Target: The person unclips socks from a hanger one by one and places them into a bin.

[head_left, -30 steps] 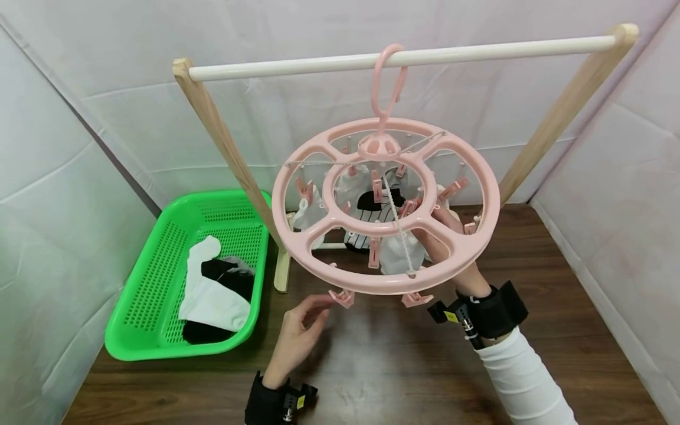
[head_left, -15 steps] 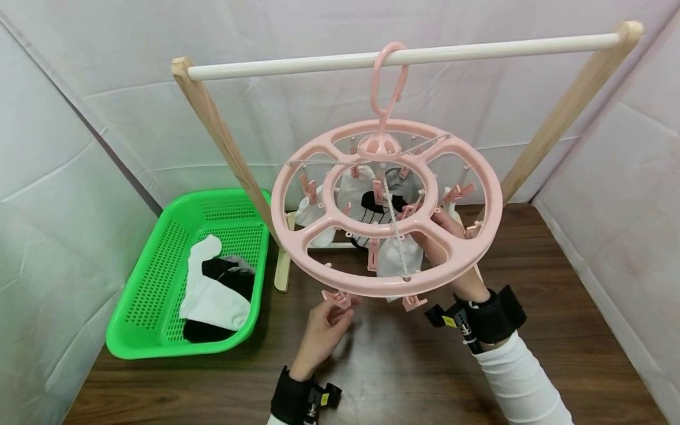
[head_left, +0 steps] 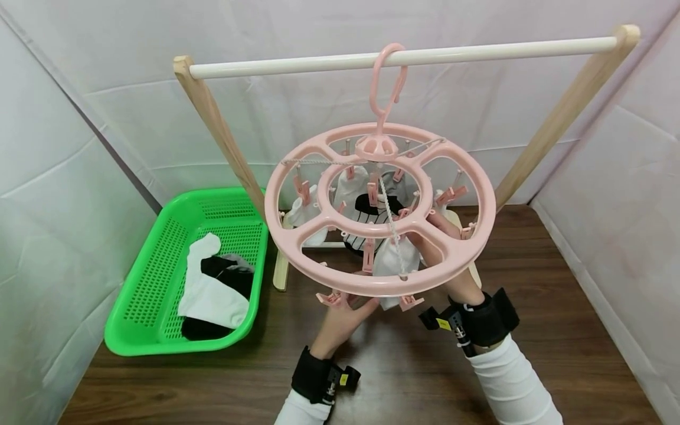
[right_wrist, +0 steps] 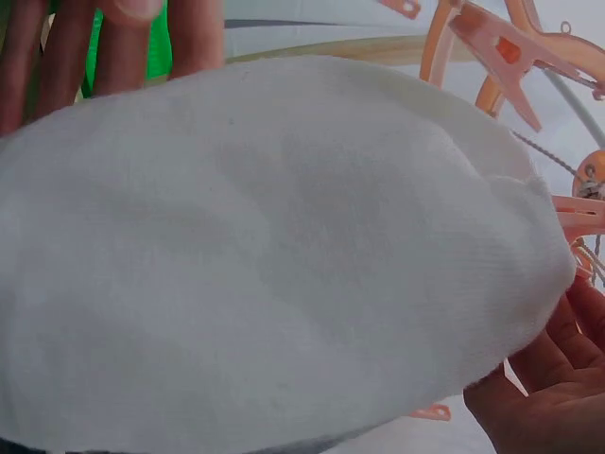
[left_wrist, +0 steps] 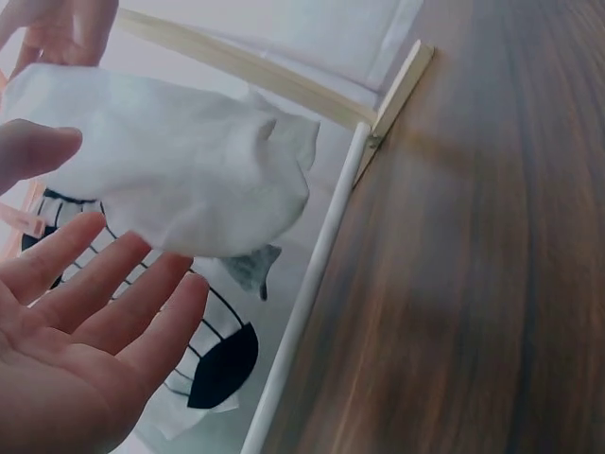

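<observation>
A white sock (head_left: 395, 260) hangs from a pink clip inside a round pink sock hanger (head_left: 297, 251). My right hand (head_left: 438, 239) reaches beneath the ring and grips the sock by its upper edge, close to the clip (right_wrist: 579, 216); the ring partly covers these fingers in the head view. My left hand (head_left: 342, 321) is below the ring's front rim, its fingers partly hidden. In the left wrist view, that left hand (left_wrist: 95, 331) is open, its fingers spread beside the sock (left_wrist: 180, 161). A striped black-and-white sock (left_wrist: 222, 364) hangs behind.
A white rod (head_left: 478, 54) on wooden legs (head_left: 563, 124) carries the hanger. More white and grey socks hang at its back and left. At left, a green basket (head_left: 138, 295) holds several white and black socks. Pink clips (head_left: 334, 300) dangle from the front rim.
My left hand has moved right and up, from the front-left clip to beside the hanging white sock. The right hand stays at that sock's top. The hanger has swung slightly.
</observation>
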{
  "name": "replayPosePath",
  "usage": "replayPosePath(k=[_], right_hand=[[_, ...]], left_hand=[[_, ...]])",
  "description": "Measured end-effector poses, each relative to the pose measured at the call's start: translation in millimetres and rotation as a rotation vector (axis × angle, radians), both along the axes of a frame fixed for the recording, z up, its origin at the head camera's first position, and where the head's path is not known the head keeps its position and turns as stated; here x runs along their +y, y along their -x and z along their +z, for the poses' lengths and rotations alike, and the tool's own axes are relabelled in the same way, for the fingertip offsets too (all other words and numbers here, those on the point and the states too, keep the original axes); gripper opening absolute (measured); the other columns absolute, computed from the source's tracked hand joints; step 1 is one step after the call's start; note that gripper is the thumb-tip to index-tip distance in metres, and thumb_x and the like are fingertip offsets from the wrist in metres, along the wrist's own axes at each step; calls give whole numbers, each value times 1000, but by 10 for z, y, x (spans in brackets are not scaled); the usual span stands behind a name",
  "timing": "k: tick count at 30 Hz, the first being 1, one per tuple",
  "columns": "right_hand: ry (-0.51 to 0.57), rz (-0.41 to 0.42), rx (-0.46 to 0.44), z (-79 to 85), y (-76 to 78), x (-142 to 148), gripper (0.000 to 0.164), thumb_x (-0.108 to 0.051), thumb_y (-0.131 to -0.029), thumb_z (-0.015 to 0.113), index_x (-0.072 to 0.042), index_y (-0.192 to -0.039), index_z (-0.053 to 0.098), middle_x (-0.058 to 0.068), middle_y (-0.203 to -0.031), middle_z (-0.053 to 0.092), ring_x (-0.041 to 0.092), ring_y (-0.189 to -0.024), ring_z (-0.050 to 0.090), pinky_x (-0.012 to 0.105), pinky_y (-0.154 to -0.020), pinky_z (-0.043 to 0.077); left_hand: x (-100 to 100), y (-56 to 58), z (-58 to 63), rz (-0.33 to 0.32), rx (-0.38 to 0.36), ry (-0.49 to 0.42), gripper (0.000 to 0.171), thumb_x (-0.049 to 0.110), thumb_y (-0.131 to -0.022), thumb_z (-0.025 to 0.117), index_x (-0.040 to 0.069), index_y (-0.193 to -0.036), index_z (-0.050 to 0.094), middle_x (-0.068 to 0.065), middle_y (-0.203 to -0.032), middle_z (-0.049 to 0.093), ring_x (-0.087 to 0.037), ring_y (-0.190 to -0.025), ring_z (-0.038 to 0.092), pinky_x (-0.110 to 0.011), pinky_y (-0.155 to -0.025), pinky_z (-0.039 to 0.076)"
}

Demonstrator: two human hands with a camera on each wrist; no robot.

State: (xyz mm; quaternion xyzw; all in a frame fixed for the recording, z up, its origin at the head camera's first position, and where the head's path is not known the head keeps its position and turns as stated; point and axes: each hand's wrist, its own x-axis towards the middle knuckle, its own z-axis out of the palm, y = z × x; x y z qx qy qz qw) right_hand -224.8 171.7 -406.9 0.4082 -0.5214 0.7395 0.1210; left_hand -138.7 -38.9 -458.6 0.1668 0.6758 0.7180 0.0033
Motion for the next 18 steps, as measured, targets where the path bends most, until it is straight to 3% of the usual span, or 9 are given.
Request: replayPosePath(k=[2,4,5,9,11,14,15,16,18], right_hand=[[-93,-139,-7,-128,82,42,29,1,-95,58,2,-124,60,18,-113,62,28,-103,57,36,-86,45],[-96,-148,-33,-134,91,44,29,1,-95,59,5,-124,59,19,-110,63,28,-99,58,34,-84,46],[-175,-263,-66,91,-26,-32,30,-3,-95,60,5,-124,59,17,-110,64,28,-100,59,38,-86,46],[-139,-248,-78,518,-326,-166,37,-16,-98,60,16,-118,55,2,-99,67,13,-88,62,26,-82,47],[-170,-282,-76,573,-359,-176,47,-23,-98,60,20,-115,53,-2,-96,67,10,-85,62,24,-80,47],[-205,-327,-49,637,-392,-223,55,-32,-97,61,21,-109,54,-1,-95,67,9,-86,61,25,-79,47],[-204,-335,-31,630,-381,-238,55,-32,-97,61,21,-108,54,0,-97,67,9,-87,61,25,-79,47],[-172,-306,-18,604,-360,-253,53,-31,-97,61,20,-110,55,4,-101,67,11,-91,61,26,-82,47],[-81,-200,-10,549,-320,-293,43,-27,-99,59,13,-115,59,8,-110,66,14,-100,60,29,-88,46]], left_hand=[[20,14,55,-23,-30,16,48,-1,-92,64,-2,-136,46,-17,-135,48,-27,-127,47,-42,-104,38],[37,20,149,-53,-23,21,46,1,-92,63,-3,-135,46,-16,-133,49,-25,-127,45,-41,-104,36],[45,23,201,-68,-7,27,44,2,-93,63,-3,-134,47,-16,-132,50,-23,-126,45,-39,-104,36],[81,41,375,-98,87,46,40,4,-93,64,-6,-129,51,-20,-122,55,-18,-114,48,-34,-97,38],[107,73,391,-114,95,39,46,1,-92,63,-4,-136,47,-19,-130,51,-12,-118,45,-31,-97,37],[146,157,326,-119,127,37,46,4,-94,63,-4,-137,48,-13,-123,58,-6,-110,50,-27,-94,40],[153,186,295,-146,119,-13,49,7,-94,64,-7,-137,46,-9,-118,62,-4,-111,51,-29,-96,41],[157,202,275,-146,114,-19,44,7,-94,64,-8,-133,50,-5,-105,65,-3,-100,54,-27,-90,43],[158,224,260,-158,130,-36,44,9,-94,64,-10,-132,50,-9,-88,66,-6,-92,58,-29,-89,46]])
